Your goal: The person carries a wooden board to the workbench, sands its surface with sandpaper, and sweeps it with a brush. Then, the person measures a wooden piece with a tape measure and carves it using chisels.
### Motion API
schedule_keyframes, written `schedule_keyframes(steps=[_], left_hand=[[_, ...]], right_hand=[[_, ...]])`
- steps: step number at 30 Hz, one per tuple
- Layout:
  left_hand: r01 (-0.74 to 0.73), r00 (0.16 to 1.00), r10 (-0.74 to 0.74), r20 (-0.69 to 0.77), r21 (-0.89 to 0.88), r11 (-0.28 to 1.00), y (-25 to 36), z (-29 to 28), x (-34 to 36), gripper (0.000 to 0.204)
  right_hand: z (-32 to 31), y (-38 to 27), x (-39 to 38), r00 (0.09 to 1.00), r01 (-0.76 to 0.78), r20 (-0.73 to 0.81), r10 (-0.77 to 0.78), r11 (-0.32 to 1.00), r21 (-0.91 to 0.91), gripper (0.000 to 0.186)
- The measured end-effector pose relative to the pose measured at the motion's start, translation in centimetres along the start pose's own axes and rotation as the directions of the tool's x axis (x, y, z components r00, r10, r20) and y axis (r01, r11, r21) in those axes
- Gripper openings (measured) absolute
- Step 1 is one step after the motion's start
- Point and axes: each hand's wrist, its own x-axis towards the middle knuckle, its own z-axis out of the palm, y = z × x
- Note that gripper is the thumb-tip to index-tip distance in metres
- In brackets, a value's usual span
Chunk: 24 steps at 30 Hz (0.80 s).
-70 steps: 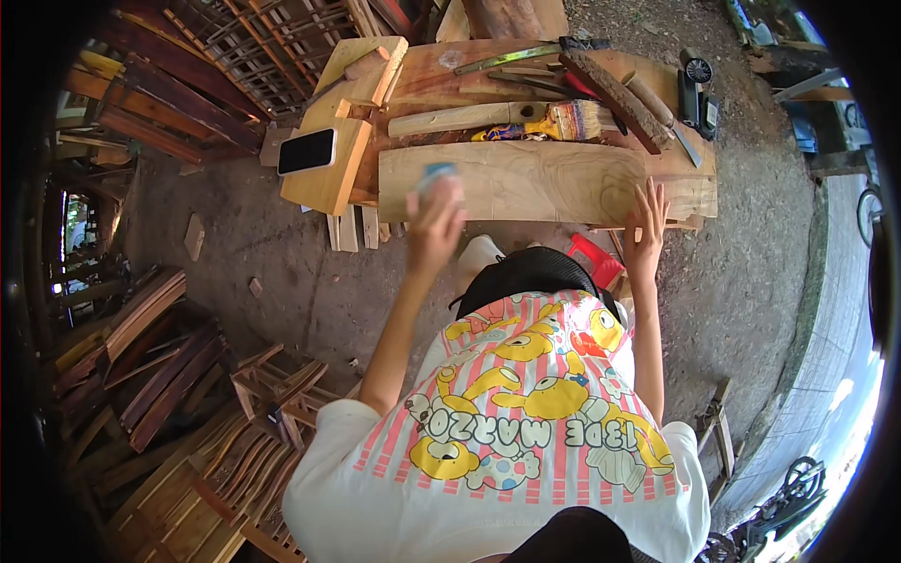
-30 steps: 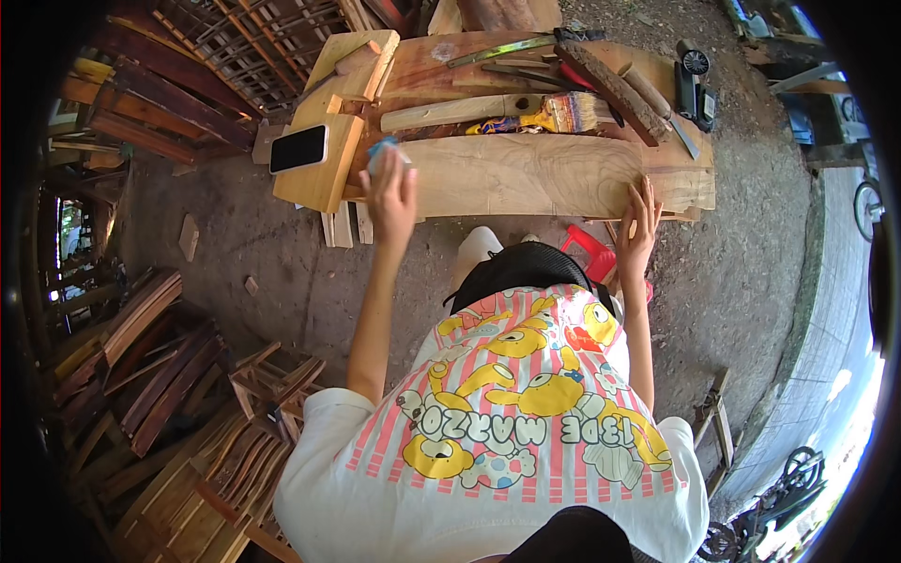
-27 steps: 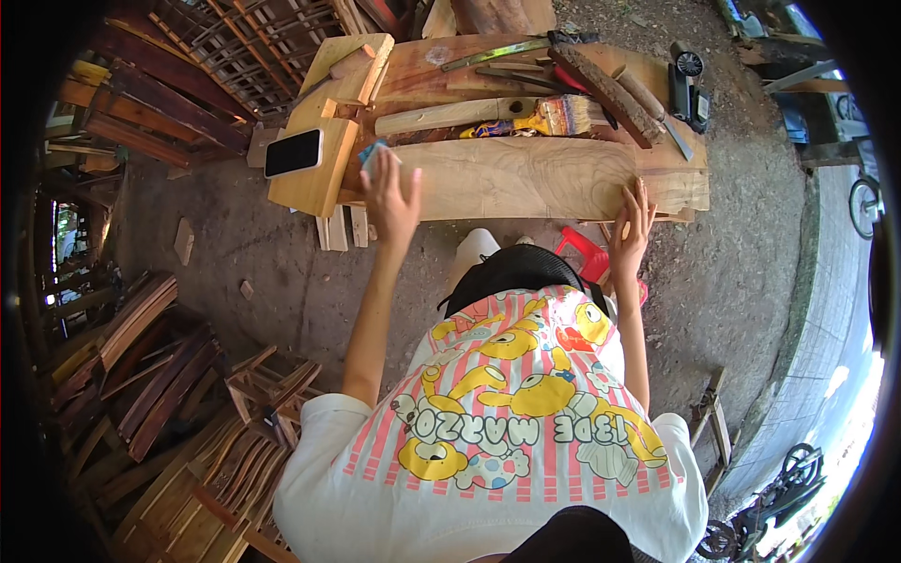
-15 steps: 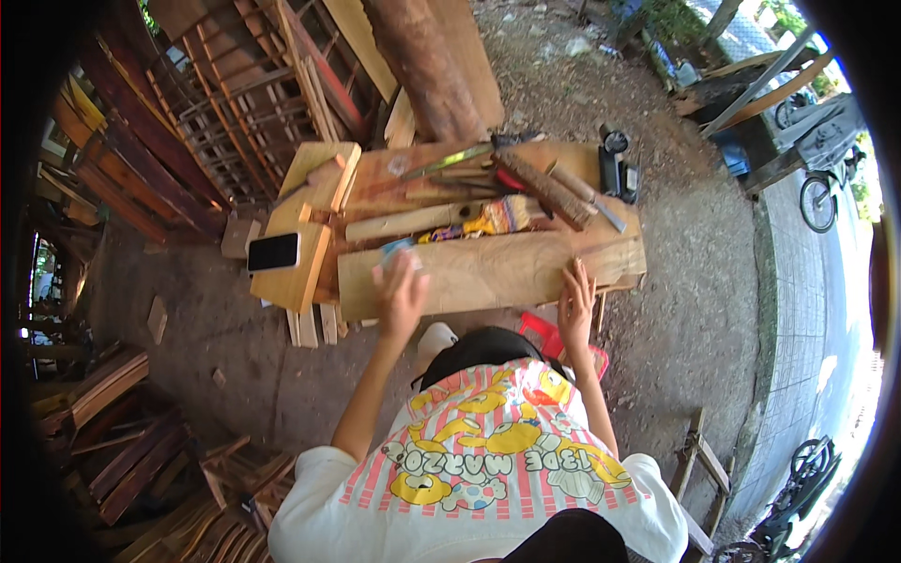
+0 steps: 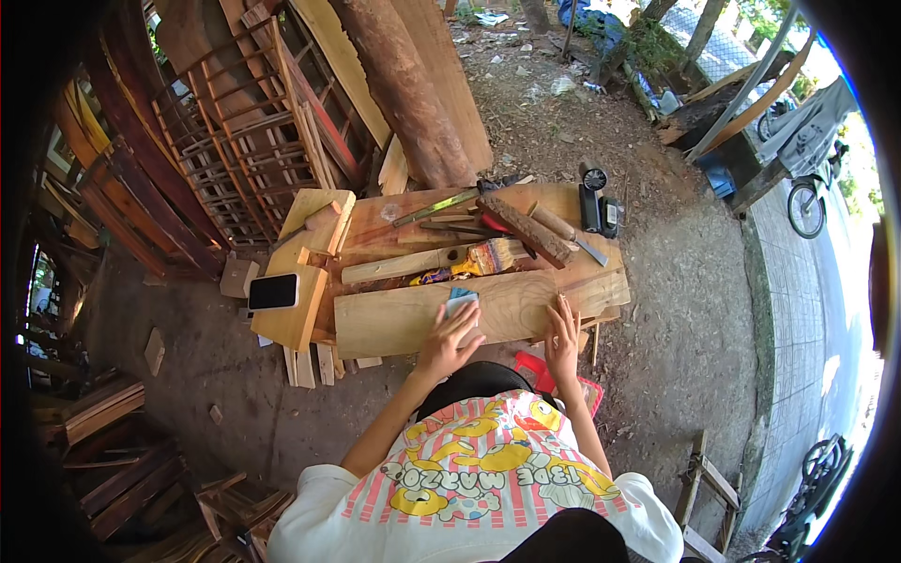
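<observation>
A long pale wooden board (image 5: 394, 314) lies along the near side of the workbench. On its middle, my left hand (image 5: 450, 340) presses a small folded blue and white sheet (image 5: 461, 302) against the wood, fingers over it; what kind of sheet it is, I cannot make out. My right hand (image 5: 563, 336) rests with fingers stretched out on the board's right part, at the near edge. Just beyond the board lie a paintbrush (image 5: 483, 258) with a colourful handle and a wooden strip (image 5: 399, 266).
The workbench (image 5: 375, 211) also carries a chisel (image 5: 563, 225), a rough wood piece (image 5: 527, 230), a phone (image 5: 274, 291), a hammer-like tool (image 5: 310, 223) and a black device (image 5: 598, 206). Below the bench sits a red plastic item (image 5: 587, 389). Stacked timber (image 5: 117, 394) stands left.
My left hand has slid right along the board with the folded sheet, from its left part to the middle. My right hand stays on the board's right part. The view has shifted slightly.
</observation>
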Motion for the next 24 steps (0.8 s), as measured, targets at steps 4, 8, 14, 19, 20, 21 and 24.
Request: schedule_keyframes(steps=[4, 8, 14, 19, 20, 21, 24], left_hand=[[0.177, 0.979, -0.14, -0.151, 0.276, 0.945, -4.4, -4.4, -2.9, 0.043], [0.413, 0.871, -0.258, -0.418, 0.338, 0.845, -8.3, -7.8, -5.3, 0.04], [0.189, 0.95, -0.157, -0.269, 0.099, 0.977, -3.9, -2.5, -1.9, 0.039], [0.136, 0.97, -0.101, -0.223, 0.148, 0.98, -2.8, -2.2, -2.3, 0.039], [0.194, 0.944, -0.139, -0.298, 0.163, 0.967, -3.9, -3.2, -3.0, 0.039], [0.272, 0.911, -0.2, -0.362, 0.161, 0.949, -5.0, -4.2, -3.4, 0.038], [0.447, 0.833, -0.291, -0.471, 0.262, 0.855, -8.2, -7.9, -5.0, 0.038]], right_hand=[[0.0, 0.3, -0.1, 1.0, -0.001, -0.013, 0.001, 1.0, -0.005, 0.044], [0.2, 0.4, -0.1, 1.0, 0.009, -0.022, -0.009, 1.0, 0.007, 0.046], [0.4, 0.4, -0.3, 0.999, -0.007, -0.038, 0.007, 1.0, -0.004, 0.051], [0.3, 0.4, -0.1, 1.0, -0.008, -0.017, 0.007, 1.0, -0.019, 0.053], [0.2, 0.3, -0.2, 1.0, -0.008, -0.012, 0.008, 1.0, -0.019, 0.053], [0.1, 0.2, -0.2, 1.0, -0.009, -0.007, 0.008, 1.0, -0.018, 0.053], [0.2, 0.0, 0.0, 1.0, -0.01, -0.022, 0.01, 1.0, -0.009, 0.052]])
